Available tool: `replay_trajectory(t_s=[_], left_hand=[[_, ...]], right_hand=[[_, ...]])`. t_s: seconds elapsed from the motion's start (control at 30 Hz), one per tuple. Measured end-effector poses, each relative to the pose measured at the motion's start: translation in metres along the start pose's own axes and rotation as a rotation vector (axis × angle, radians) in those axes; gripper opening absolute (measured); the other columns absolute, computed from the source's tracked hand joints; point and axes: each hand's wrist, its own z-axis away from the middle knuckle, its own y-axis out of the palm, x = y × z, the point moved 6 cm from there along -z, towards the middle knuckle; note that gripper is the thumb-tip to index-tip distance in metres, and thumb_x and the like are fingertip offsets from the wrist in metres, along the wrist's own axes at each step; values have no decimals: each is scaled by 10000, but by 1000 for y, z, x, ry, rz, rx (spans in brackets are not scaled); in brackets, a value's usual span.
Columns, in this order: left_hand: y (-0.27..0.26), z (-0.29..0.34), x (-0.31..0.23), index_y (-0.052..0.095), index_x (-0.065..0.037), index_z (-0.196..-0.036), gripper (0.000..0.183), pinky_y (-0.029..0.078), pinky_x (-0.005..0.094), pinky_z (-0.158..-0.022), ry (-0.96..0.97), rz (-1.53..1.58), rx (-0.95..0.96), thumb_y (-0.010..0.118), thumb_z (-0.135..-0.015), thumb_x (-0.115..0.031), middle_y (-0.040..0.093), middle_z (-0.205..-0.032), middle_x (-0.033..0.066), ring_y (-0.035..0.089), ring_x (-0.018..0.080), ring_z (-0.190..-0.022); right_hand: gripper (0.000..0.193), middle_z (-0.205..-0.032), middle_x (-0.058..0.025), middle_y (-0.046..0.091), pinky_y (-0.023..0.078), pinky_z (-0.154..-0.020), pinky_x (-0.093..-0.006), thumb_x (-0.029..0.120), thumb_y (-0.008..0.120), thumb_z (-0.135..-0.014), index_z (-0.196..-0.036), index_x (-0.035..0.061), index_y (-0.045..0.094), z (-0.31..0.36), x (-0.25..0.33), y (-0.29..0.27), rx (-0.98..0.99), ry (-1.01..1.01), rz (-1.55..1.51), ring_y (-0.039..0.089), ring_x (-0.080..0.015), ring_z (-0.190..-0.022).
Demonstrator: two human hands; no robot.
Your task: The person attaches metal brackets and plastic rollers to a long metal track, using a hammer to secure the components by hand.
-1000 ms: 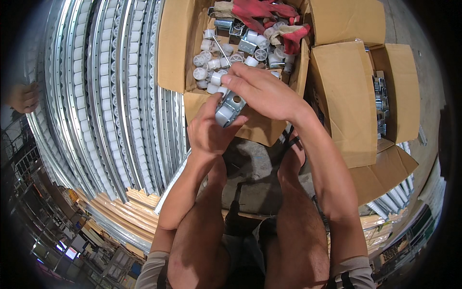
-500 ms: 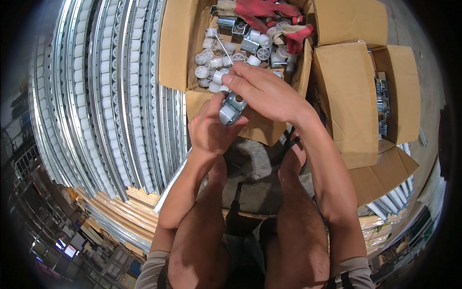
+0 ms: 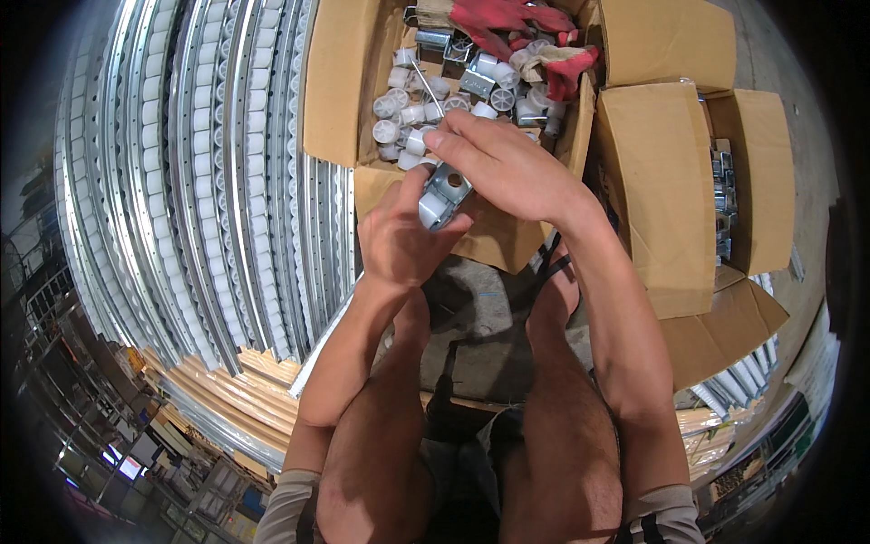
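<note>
A worker's left hand (image 3: 399, 238) stays clamped, thumb and fingers, around a small metal bracket (image 3: 449, 190) with a white roller (image 3: 437, 210) at its near end, held over the near edge of an open cardboard box (image 3: 331, 91). The right hand (image 3: 517, 168) arches close over the bracket's far end, the hands nearly together; whether its hidden fingers grip anything cannot be told. A thin metal rod (image 3: 428, 88) runs from beside those fingers toward the far left, across loose white rollers (image 3: 385, 131) in the box, near red work gloves (image 3: 489, 23).

Little has shifted in the past second: the bracket appears slightly turned, both hands keep their places on and around it, and another person's hand, seen at far left a second ago, is out of view. That suggests handling of this one piece continues, with the bracket not yet released. Long roller tracks (image 3: 208, 181) lie at left; a second cardboard box (image 3: 657, 199) stands at right.
</note>
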Motion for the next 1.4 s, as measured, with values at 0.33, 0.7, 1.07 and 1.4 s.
replay_trajectory(t_s=[0.33, 0.7, 1.07, 1.4], left_hand=[[-3, -1, 7, 612, -74, -1210, 647, 568, 434, -731, -29, 41, 29, 917, -689, -306, 710, -1014, 170, 697, 386, -886], [-7, -1, 5, 603, -59, -1226, 676, 576, 433, -713, -74, -21, 14, 923, -687, -312, 723, -1006, 190, 711, 391, -861], [-6, 2, 7, 578, -72, -1251, 745, 578, 424, -689, -103, -51, 3, 928, -687, -411, 737, -885, 184, 730, 375, -799], [-5, 2, 7, 597, -59, -1222, 712, 576, 445, -712, -115, -45, 27, 925, -687, -396, 728, -1007, 195, 716, 395, -856]], right_hand=[[451, -914, -192, 596, 438, -810, -451, 432, 468, -1058, -996, -11, 532, 0, -1, 3, -15, -40, 4, 553, -358, -858], [451, -893, -182, 588, 438, -799, -443, 440, 470, -1061, -991, -2, 532, -4, 0, 3, 17, 4, -12, 546, -335, -836], [424, -877, -142, 563, 440, -782, -404, 428, 496, -1052, -994, 10, 538, -8, 1, 0, 38, -12, -31, 515, -270, -806], [436, -883, -166, 574, 441, -791, -418, 428, 479, -1055, -1002, 1, 549, -11, -3, 3, 75, -17, 17, 536, -301, -828]])
